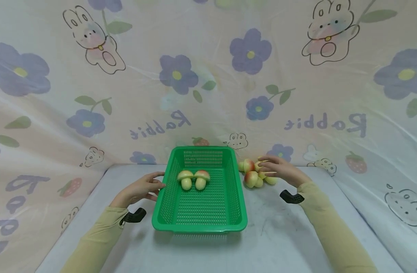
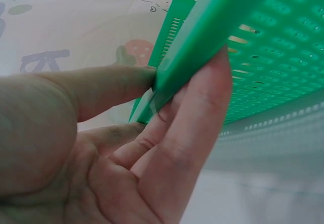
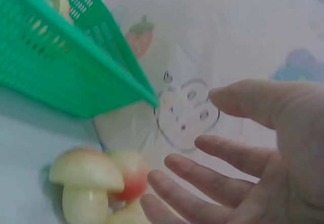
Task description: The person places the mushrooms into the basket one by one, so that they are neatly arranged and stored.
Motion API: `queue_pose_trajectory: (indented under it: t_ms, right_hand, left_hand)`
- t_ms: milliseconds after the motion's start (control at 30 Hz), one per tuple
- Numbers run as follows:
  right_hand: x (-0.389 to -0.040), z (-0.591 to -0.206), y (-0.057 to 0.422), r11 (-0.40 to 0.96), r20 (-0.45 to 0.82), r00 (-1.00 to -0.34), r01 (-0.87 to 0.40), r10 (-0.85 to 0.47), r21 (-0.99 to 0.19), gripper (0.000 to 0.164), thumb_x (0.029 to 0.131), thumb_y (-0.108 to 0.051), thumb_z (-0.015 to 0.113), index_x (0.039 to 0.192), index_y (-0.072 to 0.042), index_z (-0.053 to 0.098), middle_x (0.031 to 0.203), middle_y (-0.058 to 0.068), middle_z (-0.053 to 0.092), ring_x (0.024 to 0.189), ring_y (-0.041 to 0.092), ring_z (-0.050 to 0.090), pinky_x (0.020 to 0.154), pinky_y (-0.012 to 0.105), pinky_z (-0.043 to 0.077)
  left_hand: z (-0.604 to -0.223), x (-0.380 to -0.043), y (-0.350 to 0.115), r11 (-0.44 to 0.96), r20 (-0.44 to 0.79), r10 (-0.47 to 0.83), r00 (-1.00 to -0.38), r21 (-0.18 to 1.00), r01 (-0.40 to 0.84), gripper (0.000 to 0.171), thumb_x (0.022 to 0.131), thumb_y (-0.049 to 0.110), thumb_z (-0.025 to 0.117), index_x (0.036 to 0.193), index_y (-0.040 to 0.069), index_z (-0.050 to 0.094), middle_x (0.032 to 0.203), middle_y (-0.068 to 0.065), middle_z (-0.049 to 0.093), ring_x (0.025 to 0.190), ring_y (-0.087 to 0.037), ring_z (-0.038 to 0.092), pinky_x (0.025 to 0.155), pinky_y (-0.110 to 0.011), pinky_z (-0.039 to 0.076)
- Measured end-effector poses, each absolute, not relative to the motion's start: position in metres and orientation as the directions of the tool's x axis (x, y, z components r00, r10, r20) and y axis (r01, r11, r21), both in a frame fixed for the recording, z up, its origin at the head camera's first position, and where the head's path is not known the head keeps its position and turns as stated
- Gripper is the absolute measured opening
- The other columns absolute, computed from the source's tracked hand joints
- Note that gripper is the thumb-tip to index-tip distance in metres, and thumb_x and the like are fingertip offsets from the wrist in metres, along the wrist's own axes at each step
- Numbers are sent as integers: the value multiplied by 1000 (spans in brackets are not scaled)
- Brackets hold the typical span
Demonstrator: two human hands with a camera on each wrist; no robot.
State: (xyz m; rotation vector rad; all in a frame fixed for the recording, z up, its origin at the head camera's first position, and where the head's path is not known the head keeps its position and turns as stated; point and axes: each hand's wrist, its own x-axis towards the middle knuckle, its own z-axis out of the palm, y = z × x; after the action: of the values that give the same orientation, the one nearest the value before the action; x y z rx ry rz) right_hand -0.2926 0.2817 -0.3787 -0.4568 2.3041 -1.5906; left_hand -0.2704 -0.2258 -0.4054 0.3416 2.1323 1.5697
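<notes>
Left grip (image 2: 129,168) is pinching the green basket (image 1: 199,228), two mushrooms (image 1: 186,176) lying inside (whole only in head view); right grip (image 1: 284,171) is hovering, spread apart.

A rectangular green plastic mesh basket (image 1: 199,228) is holding two pale-yellow, red-tinged mushrooms (image 1: 202,175) side by side; similar mushrooms (image 1: 251,179) are lying clustered beside it.
</notes>
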Motion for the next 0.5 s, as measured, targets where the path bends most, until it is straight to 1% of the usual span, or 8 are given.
queue_pose_trajectory:
  t_ms: [200,367,500]
  right_hand:
    - [-289,-392,308,344,-95,-921,-45,-378,-938,54,104,-27,43,145,5,27,146,32,26,131,48,32,107,57,29]
    - [-288,-404,327,369,-85,-934,-53,-348,-928,55,105,-26,42,146,5,25,147,33,24,132,48,31,106,56,31]
    - [-291,-416,339,389,-76,-945,-56,-317,-919,57,104,-28,43,147,5,26,148,32,23,131,48,32,105,55,34]
  left_hand:
    - [-409,-270,-225,307,-227,457,-860,948,-88,66,99,16,56,152,10,18,109,-21,59,85,-28,65,73,-41,57]
    - [-411,-270,-227,302,-219,462,-860,950,-80,67,99,17,56,152,9,17,109,-21,60,84,-28,66,72,-41,57]
    - [-410,-272,-227,301,-214,465,-859,951,-74,66,99,17,55,152,9,17,109,-21,60,85,-28,66,72,-41,57]
